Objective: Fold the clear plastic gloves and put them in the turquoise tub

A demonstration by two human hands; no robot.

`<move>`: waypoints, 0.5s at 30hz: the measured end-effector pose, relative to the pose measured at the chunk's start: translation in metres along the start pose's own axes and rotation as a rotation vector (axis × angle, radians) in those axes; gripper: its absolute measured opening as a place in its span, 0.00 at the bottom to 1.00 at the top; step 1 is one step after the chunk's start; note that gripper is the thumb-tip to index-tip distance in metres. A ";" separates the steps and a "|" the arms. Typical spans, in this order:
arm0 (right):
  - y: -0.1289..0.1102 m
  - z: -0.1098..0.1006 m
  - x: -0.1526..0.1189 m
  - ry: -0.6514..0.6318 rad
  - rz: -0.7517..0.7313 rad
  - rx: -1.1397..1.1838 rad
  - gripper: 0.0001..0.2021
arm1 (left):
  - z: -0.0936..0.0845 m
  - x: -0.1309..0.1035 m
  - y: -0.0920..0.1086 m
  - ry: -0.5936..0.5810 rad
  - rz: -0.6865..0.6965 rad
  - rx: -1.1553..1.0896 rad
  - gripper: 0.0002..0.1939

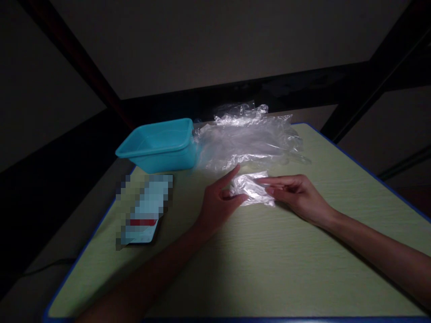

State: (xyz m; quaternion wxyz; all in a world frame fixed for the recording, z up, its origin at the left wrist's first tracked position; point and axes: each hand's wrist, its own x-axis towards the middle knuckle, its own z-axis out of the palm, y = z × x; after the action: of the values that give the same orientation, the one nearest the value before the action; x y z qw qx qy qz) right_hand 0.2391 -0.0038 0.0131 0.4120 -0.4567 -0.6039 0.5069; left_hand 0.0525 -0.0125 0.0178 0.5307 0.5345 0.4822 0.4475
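- Head view: my left hand [218, 199] is at the left end of a small, flattened bundle of shiny clear plastic [251, 188], its thumb and index finger spread wide around that end, the thumb tip on the near side.
- My right hand [303, 197] comes in from the other side, index finger reaching over the bundle's top and thumb just below it. The gap between these fingers is narrow; I cannot tell whether they pinch any plastic.
- The bundle lies on the pale green surface [286, 269], in front of me and between my hands.
- Just beyond it spreads a loose heap of crinkled clear plastic [249, 139].
- Left of the heap, close beside it, stands a turquoise basin [161, 146], upright.
- Nearer me, left of my left hand, lies a flat phone-like object [148, 211], mostly pixelated.
- A blue rim edges the surface; behind it everything is dim.
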 end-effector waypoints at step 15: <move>-0.004 -0.001 0.000 -0.036 -0.038 0.015 0.13 | -0.003 0.003 -0.008 -0.148 0.200 0.104 0.18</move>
State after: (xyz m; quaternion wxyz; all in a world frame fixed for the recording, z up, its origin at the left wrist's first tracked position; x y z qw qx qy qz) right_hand 0.2392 -0.0037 0.0166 0.4139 -0.4328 -0.6161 0.5116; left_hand 0.0498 -0.0091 0.0094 0.4893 0.6381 0.4084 0.4320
